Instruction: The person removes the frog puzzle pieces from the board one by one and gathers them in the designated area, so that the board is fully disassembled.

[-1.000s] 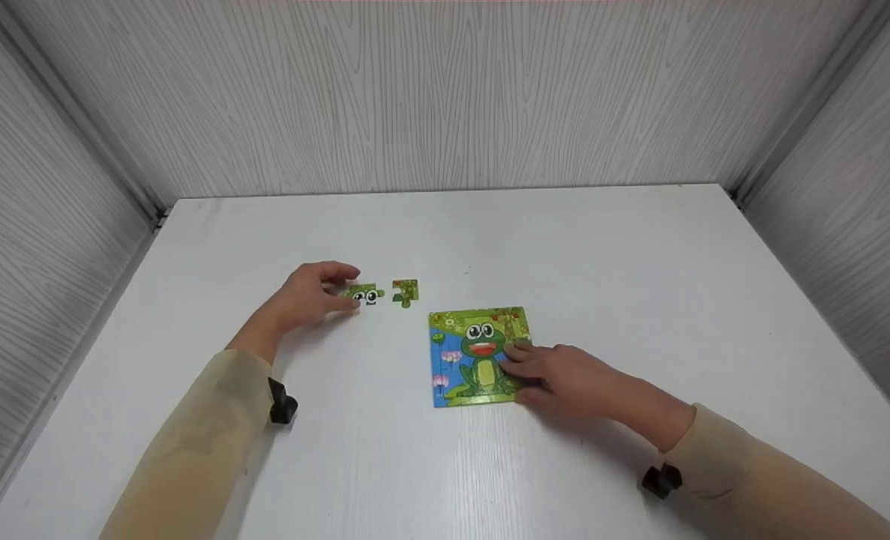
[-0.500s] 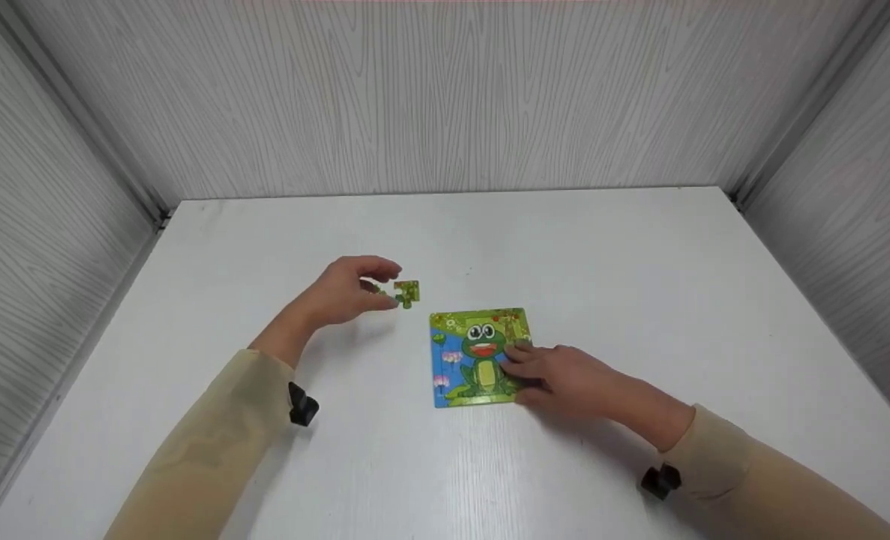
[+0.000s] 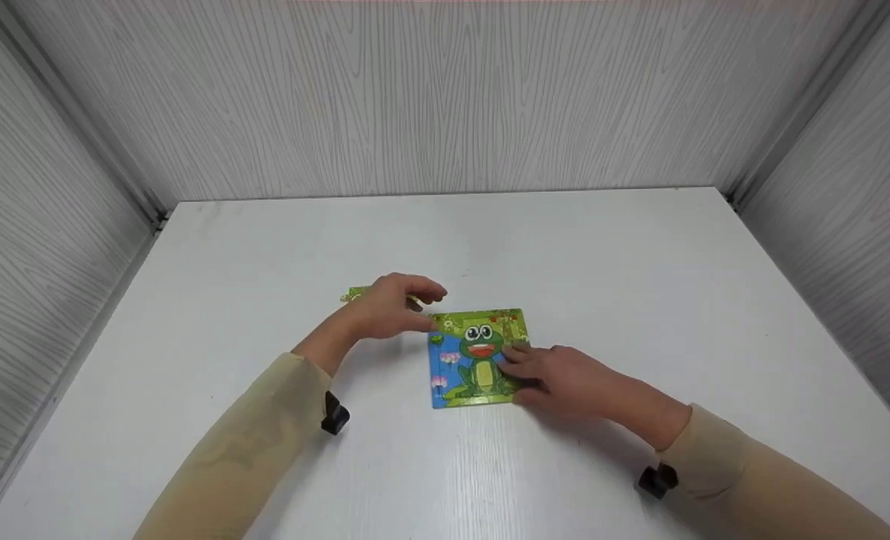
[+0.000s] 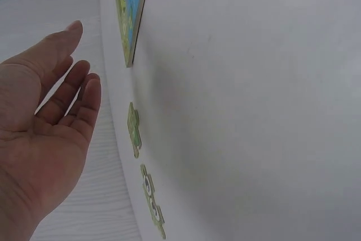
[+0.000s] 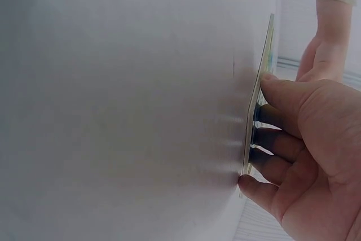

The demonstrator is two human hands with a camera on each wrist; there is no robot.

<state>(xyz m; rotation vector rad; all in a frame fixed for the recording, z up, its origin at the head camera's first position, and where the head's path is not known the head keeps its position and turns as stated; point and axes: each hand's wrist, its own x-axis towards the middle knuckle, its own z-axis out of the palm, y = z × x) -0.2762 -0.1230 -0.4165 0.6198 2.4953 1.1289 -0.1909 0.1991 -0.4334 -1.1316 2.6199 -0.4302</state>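
A square frog puzzle (image 3: 479,367) lies on the white table, its picture facing up. My right hand (image 3: 569,379) rests on its right side, fingers on the picture and thumb at the edge. At the puzzle's upper left corner is my left hand (image 3: 392,307), its fingers spread and apart from the thumb. In the left wrist view nothing is in the left palm. Two loose puzzle pieces lie on the table below that hand: one with the frog's eyes (image 4: 150,196) and a green one (image 4: 133,130). From the head, the left hand mostly hides them.
White wood-grain panels (image 3: 445,97) enclose the table (image 3: 602,255) at the back and on both sides. Each sleeve carries a small black clip, one on the left cuff (image 3: 335,414) and one on the right cuff (image 3: 657,480).
My left hand has moved right, passing over the two loose pieces to the puzzle's upper left corner. Both pieces lie on the table as before. The right hand has stayed on the puzzle.
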